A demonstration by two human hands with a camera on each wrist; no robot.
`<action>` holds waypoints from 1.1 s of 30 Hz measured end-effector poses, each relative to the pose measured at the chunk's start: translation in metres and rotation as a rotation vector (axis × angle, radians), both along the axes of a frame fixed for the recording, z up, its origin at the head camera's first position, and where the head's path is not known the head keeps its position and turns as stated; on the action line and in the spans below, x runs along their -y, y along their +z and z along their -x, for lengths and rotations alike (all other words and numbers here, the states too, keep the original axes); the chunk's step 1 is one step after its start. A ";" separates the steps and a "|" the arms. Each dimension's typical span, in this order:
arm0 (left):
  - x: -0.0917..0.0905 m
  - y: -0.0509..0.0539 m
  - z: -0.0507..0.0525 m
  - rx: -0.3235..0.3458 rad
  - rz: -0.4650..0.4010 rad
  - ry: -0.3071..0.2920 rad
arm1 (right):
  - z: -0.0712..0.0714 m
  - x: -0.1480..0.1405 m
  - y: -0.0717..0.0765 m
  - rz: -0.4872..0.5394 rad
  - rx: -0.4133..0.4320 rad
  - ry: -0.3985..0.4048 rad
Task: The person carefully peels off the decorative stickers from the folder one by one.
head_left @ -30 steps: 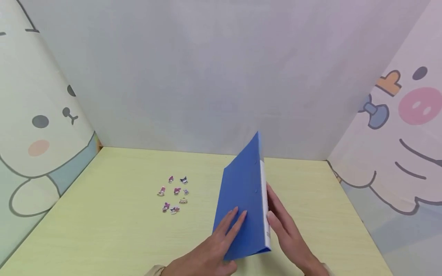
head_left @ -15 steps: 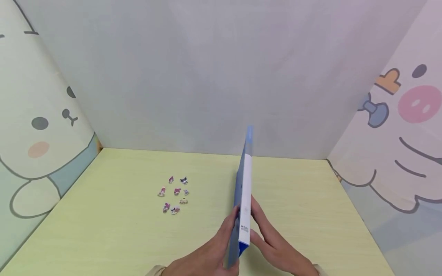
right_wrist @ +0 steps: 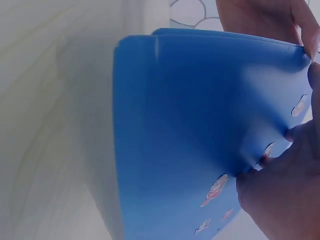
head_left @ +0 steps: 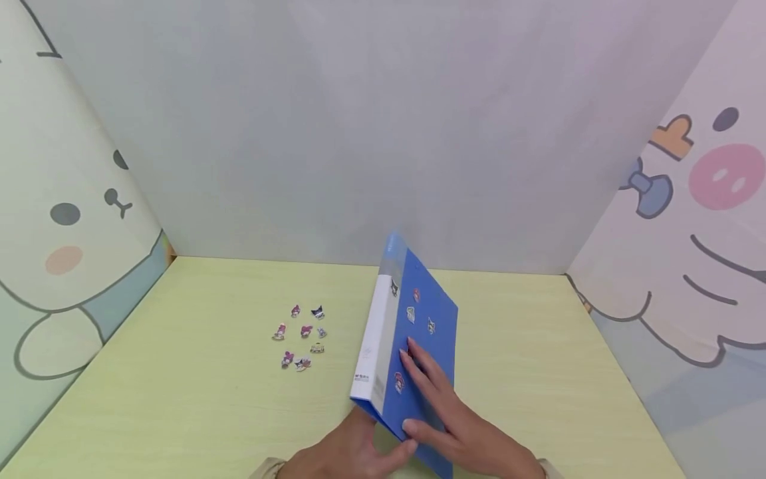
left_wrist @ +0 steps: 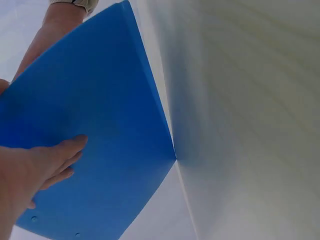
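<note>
A blue file folder (head_left: 427,293) with a white spine label stands upright, tilted on the table, its spine to the left. Several small cartoon stickers (head_left: 399,382) are on its front cover. My left hand (head_left: 353,449) holds the folder low down: straight fingers lie along the plain back in the left wrist view, while the thumb reaches over the lower edge. My right hand (head_left: 461,426) rests on the front cover, fingers extended and thumb on the same side. In the right wrist view its fingertips (right_wrist: 245,180) touch the cover beside the stickers.
Several loose cartoon stickers (head_left: 306,331) lie in a cluster on the pale yellow table (head_left: 179,372), left of the folder. A plain grey-white backdrop (head_left: 299,133) stands behind, with cartoon-printed side panels (head_left: 676,279) at both sides.
The folder has turned about its upright axis, from showing its plain back to showing the stickered front cover. Its spine has swung left, and the left hand is now partly hidden behind it.
</note>
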State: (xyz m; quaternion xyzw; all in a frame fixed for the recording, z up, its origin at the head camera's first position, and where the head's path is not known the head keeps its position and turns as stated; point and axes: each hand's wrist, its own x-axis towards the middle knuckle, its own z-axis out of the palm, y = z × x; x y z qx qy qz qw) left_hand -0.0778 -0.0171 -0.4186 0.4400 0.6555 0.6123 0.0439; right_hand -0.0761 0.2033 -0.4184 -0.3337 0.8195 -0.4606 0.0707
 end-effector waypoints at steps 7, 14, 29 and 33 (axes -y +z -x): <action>0.023 0.011 -0.001 0.352 0.006 -0.065 | 0.007 -0.002 -0.005 -0.018 -0.122 0.018; 0.042 0.036 0.013 0.518 0.085 0.078 | 0.008 -0.003 -0.008 -0.077 -0.029 -0.001; 0.038 0.024 0.030 0.548 0.347 0.487 | 0.008 -0.003 -0.026 -0.305 0.106 -0.032; 0.037 0.023 0.028 0.420 0.511 0.543 | 0.009 -0.004 -0.030 -0.357 0.098 -0.023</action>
